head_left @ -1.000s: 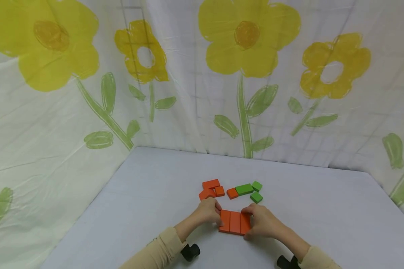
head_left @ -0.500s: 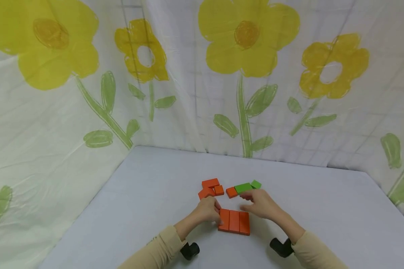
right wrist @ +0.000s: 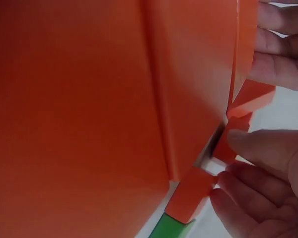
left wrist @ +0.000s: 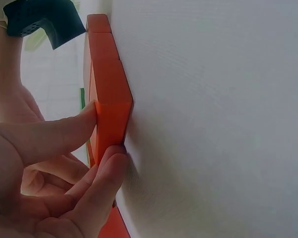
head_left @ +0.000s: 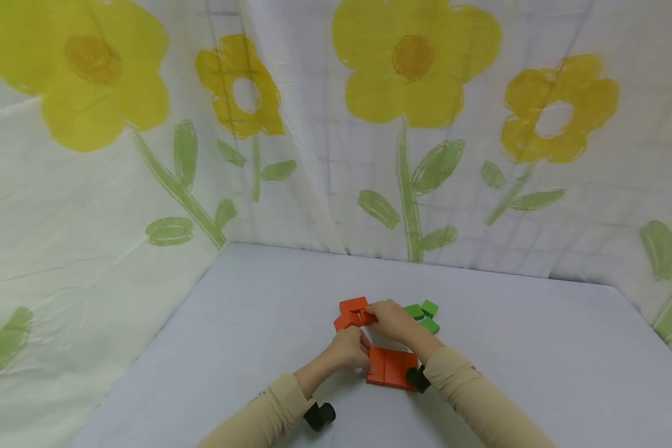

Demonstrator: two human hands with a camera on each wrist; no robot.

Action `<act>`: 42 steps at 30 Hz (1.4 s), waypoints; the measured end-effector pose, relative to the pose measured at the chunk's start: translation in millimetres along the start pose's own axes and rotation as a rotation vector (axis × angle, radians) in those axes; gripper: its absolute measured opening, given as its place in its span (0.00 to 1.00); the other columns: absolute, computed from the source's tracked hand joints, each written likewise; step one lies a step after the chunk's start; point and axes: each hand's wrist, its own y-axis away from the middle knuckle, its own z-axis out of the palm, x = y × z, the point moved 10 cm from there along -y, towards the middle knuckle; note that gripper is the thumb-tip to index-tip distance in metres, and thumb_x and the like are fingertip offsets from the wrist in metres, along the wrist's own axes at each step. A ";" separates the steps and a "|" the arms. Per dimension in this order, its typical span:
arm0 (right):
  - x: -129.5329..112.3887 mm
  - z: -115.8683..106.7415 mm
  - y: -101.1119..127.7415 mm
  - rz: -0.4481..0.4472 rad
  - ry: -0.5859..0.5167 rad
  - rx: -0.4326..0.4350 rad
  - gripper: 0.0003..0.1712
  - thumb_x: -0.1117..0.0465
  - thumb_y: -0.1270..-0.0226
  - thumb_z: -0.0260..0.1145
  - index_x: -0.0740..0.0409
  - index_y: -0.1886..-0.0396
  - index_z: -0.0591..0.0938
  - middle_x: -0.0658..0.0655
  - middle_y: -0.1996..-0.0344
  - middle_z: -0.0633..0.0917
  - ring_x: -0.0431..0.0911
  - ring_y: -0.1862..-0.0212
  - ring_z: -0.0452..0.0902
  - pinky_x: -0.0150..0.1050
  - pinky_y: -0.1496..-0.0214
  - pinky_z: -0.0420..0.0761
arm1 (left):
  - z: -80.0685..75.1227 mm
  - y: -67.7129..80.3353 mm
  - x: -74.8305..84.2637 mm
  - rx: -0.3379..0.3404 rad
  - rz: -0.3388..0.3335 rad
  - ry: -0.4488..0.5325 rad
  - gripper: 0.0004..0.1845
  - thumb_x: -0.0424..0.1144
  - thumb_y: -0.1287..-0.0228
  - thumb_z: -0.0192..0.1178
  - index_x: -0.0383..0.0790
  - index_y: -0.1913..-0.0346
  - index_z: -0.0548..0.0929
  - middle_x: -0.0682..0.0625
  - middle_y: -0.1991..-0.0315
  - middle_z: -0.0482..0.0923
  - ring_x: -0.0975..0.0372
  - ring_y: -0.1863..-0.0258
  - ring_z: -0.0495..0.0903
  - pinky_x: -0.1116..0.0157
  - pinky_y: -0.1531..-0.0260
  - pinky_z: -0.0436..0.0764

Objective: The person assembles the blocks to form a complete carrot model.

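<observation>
Head view, change: half a second back the right hand [head_left: 391, 320] hovered at the green blocks just right of centre; it now lies further left, over the loose orange blocks, its forearm crossing the row of three orange blocks [head_left: 391, 368]. The left hand [head_left: 348, 350] has kept its place at the row's left end. My reading: the row is set, and the reach has gone to a loose orange piece.
Head view, position: row sits low centre on the pale table [head_left: 246, 323]; the loose orange blocks [head_left: 351, 313] lie just above it, the green blocks [head_left: 428, 316] to their right.
Head view, right fingers: tips on a small orange block [head_left: 368, 318]; curl hard to read at this size.
Left wrist view, left fingers: thumb [left wrist: 54, 136] and one finger [left wrist: 107, 173] narrowly pinch the end of the orange row [left wrist: 108, 94], which runs to the upper left of frame.
Right wrist view, right fingers: narrow, thumb [right wrist: 265, 148] and fingertips [right wrist: 233, 191] closed round the small orange block [right wrist: 227, 144]; another small orange piece [right wrist: 191, 193] with green [right wrist: 171, 229] beside it, bottom centre.
Right wrist view, row: fills the left of frame, blurred by closeness.
</observation>
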 end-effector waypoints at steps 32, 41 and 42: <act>-45.8 -19.3 97.6 -0.060 -0.250 -0.126 0.14 0.62 0.60 0.73 0.58 0.68 0.84 0.43 0.73 0.81 0.34 0.70 0.71 0.30 0.68 0.73 | 0.1 -1.4 -1.4 -0.003 -0.030 -0.048 0.17 0.30 0.69 0.72 0.33 0.70 0.79 0.52 0.78 0.73 0.61 0.77 0.70 0.66 0.76 0.72; -52.1 6.6 110.6 -0.035 -0.155 -0.179 0.12 0.62 0.60 0.72 0.60 0.70 0.85 0.43 0.75 0.78 0.32 0.73 0.69 0.28 0.70 0.73 | 1.7 -2.3 -2.8 -0.015 -0.070 -0.044 0.18 0.31 0.67 0.72 0.33 0.68 0.79 0.52 0.78 0.72 0.61 0.77 0.70 0.66 0.76 0.72; -52.8 7.1 110.9 -0.043 -0.135 -0.168 0.12 0.62 0.60 0.72 0.60 0.71 0.85 0.43 0.75 0.77 0.32 0.74 0.68 0.28 0.70 0.73 | 2.0 -2.0 -2.7 -0.016 -0.068 -0.042 0.18 0.31 0.67 0.72 0.33 0.68 0.79 0.52 0.78 0.72 0.61 0.77 0.70 0.66 0.76 0.72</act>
